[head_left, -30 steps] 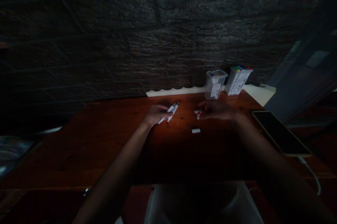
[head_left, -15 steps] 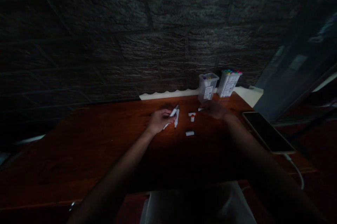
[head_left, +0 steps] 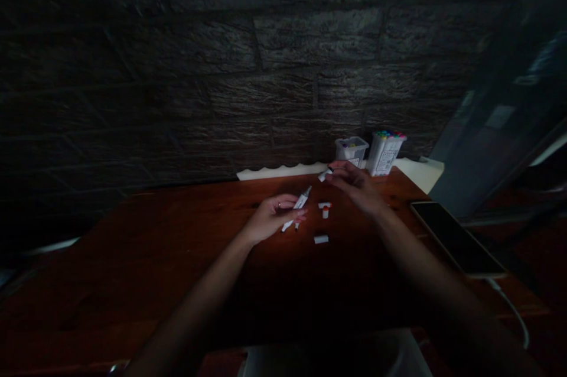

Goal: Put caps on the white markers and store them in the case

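Note:
My left hand is closed round a white marker, its uncapped grey tip pointing up and to the right. Beneath that hand, the dark end of another marker shows on the table; the rest is hidden. Between finger and thumb, my right hand pinches a white marker cap, held above the table in front of the clear box. Two white caps with orange ends, one lying and one upright, are between my hands. Nearer to me lies a plain white cap.
At the back stand a clear plastic box with a few markers and a fuller marker box. A phone with a white cable lies at the right edge of the wooden table. A brick wall rises behind.
My right hand has lifted the white cap off the table and brought it left, towards the marker. My left hand has raised its marker, tip up. The view has tilted slightly upward.

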Motion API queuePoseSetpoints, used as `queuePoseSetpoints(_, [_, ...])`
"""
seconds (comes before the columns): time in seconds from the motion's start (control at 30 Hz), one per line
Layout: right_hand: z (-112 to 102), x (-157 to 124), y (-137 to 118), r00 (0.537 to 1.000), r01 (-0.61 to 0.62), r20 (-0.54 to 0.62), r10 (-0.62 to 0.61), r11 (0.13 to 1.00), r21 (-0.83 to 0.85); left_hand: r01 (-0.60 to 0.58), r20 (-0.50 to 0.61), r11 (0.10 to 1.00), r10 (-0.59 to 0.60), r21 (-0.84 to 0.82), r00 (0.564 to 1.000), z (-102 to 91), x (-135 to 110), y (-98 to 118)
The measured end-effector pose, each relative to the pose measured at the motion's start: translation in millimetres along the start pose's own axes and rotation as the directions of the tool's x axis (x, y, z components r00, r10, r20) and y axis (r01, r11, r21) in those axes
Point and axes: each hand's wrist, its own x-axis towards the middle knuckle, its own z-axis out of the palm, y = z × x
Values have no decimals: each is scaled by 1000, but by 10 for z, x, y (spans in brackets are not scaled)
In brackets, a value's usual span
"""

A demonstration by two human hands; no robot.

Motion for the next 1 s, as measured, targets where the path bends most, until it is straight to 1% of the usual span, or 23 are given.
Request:
queuePoseSetpoints(0.1, [27, -20, -8, 999, -16, 52, 15, 1000, 18, 4, 9, 1000, -4, 14, 1000, -6, 4, -16])
queuePoseSetpoints(0.2, [57, -44, 23, 988, -27, 153, 27, 1000, -2, 0, 5, 1000, 0, 18, 1000, -3, 8, -32])
queuePoseSetpoints(0.3, [108, -72, 44, 969, 9, 247, 3, 999, -45, -5, 17, 1000, 5, 0, 1000, 2, 5, -40])
queuePoseSetpoints(0.37, [136, -88, 23, 960, 51, 280, -27, 995, -81, -10, 35, 1000, 11, -25, 999, 2, -1, -35])
queuePoseSetpoints(0.43, [139, -97, -33, 962, 109, 265, -72, 986, -126, -17, 57, 998, 20, -59, 998, 0, -8, -19])
queuePoseSetpoints(0.5, [113, -106, -116, 974, 160, 189, -126, 972, -175, -30, 60, 995, 36, -92, 998, -5, -12, 9])
queuePoseSetpoints(0.53, [92, -114, -160, 977, 169, 161, -137, 964, -203, -44, 38, 992, 49, -122, 998, -11, -12, 29])
queuePoseSetpoints(0.57, [72, -125, -198, 977, 165, 169, -127, 959, -232, -65, -3, 983, 65, -171, 998, -20, -11, 52])
queuePoseSetpoints(0.6, [57, -141, -228, 970, 149, 225, -89, 953, -263, -85, -50, 967, 75, -238, 996, -35, -12, 80])
queuePoseSetpoints(0.63, [50, -163, -246, 943, 127, 333, -23, 947, -294, -102, -94, 942, 75, -320, 993, -56, -13, 113])
queuePoseSetpoints(0.67, [53, -189, -249, 888, 105, 456, 60, 939, -328, -114, -132, 907, 66, -405, 989, -84, -17, 148])
queuePoseSetpoints(0.7, [68, -219, -238, 811, 93, 568, 141, 927, -363, -115, -153, 869, 46, -482, 987, -117, -24, 186])
queuePoseSetpoints(0.73, [92, -248, -215, 742, 94, 639, 202, 913, -397, -108, -163, 834, 22, -542, 986, -155, -33, 224])
queuePoseSetpoints(0.77, [121, -276, -185, 698, 111, 674, 241, 894, -435, -102, -172, 808, 1, -580, 985, -196, -44, 260])
queuePoseSetpoints(0.8, [151, -300, -151, 678, 135, 684, 269, 869, -475, -97, -181, 794, -16, -600, 983, -236, -55, 293])
queuePoseSetpoints(0.9, [210, -334, -69, 679, 186, 662, 316, 799, -572, -107, -208, 781, -29, -615, 978, -335, -80, 354])
queuePoseSetpoints(0.93, [214, -334, -56, 675, 188, 659, 331, 787, -588, -112, -212, 778, -27, -618, 977, -357, -83, 363])
queuePoseSetpoints(1.0, [203, -324, -47, 652, 196, 673, 350, 779, -595, -111, -207, 771, -28, -627, 978, -380, -81, 364])
